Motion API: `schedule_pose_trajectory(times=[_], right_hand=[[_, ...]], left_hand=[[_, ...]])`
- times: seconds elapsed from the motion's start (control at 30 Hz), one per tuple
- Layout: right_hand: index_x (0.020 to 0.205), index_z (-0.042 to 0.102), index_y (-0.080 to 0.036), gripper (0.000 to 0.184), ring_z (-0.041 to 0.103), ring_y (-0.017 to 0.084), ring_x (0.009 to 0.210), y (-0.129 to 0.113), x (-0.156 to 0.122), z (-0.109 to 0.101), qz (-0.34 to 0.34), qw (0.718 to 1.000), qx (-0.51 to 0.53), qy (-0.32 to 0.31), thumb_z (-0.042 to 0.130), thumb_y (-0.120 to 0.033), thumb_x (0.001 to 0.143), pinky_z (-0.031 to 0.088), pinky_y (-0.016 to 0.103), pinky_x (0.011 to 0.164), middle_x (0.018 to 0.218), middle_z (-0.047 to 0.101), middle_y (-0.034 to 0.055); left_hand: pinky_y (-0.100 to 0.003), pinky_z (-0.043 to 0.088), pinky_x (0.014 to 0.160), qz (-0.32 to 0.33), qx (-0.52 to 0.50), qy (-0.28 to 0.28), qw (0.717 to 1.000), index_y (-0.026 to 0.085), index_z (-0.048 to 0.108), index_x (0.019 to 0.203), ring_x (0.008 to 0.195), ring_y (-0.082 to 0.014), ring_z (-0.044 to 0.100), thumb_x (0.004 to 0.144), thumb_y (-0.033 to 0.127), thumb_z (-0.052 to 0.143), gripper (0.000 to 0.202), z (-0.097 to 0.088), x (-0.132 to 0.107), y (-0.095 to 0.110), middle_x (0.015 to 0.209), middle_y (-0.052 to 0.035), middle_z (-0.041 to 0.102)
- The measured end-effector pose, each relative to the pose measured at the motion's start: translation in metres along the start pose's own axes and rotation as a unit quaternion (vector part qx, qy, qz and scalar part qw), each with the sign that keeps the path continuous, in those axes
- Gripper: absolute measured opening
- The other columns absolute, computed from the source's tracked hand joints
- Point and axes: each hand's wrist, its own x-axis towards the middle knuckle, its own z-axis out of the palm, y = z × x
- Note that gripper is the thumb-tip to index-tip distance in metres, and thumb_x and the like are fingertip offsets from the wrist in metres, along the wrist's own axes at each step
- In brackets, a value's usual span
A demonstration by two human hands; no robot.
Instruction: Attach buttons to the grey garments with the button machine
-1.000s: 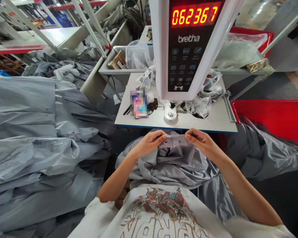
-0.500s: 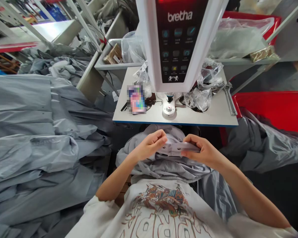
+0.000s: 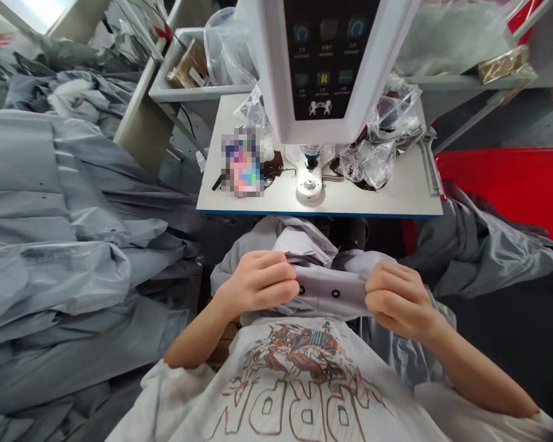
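Heaped grey, faintly glossy fabric [image 3: 64, 270] covers the left side of the frame, while a red plastic bin [image 3: 511, 184] stands at the right edge. Across the upper middle, a pale tabletop with a blue front edge [image 3: 258, 204] carries a white machine with a black button panel [image 3: 320, 126], crumpled clear plastic wrap [image 3: 373, 162] and, towards its right end, a silver metal wrench [image 3: 428, 162]. Just below the table, at the centre of the frame, a flat light-grey fabric strip [image 3: 320, 288] is stretched between the person's hands. Its long axis runs left to right, dipping slightly towards the right, roughly parallel with the table's front edge; two small dark-ringed eyelets [image 3: 336, 293] face up towards the camera. Curled fingers of the left hand [image 3: 260, 282] grip its left end, partly covering one eyelet, and the right hand [image 3: 400, 301] is closed around its right end. Bunched light-grey cloth [image 3: 246, 252] lies behind the strip.
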Motion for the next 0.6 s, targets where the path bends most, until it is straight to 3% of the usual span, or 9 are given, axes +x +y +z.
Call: schedule_pose_trajectory(times=[0.3,0.47,0.6], right_hand=[[0.065,0.036,-0.021,0.029,0.035,0.012,0.055,0.008,-0.005,0.010,0.012,0.998,-0.057,-0.009,0.034,-0.002,0.087,0.027,0.027,0.052,0.061,0.041,-0.0007],[0.066,0.037,-0.020,0.028,0.032,0.012,0.055,0.009,-0.017,0.021,0.017,0.995,-0.095,-0.027,0.038,0.000,0.085,0.026,0.027,0.052,0.060,0.040,-0.0011],[0.074,0.042,-0.021,0.023,0.039,0.013,0.059,0.008,-0.029,0.034,0.037,0.994,-0.084,-0.056,0.041,0.000,0.084,0.030,0.026,0.054,0.064,0.047,-0.0013]], left_hand=[[-0.025,0.032,0.053,-0.026,0.027,-0.039,0.999,0.020,0.041,0.071,0.057,-0.0119,0.042,0.090,0.010,0.042,0.021,0.004,-0.007,-0.006,0.064,0.0012,0.050],[-0.025,0.038,0.059,-0.085,0.019,-0.061,0.994,0.019,0.046,0.075,0.064,-0.0130,0.044,0.090,0.008,0.040,0.019,0.011,-0.023,-0.007,0.070,-0.0012,0.052],[-0.023,0.039,0.058,-0.134,-0.004,-0.022,0.991,0.019,0.045,0.073,0.063,-0.0121,0.045,0.086,0.007,0.044,0.018,0.017,-0.046,-0.005,0.069,-0.0009,0.052]])
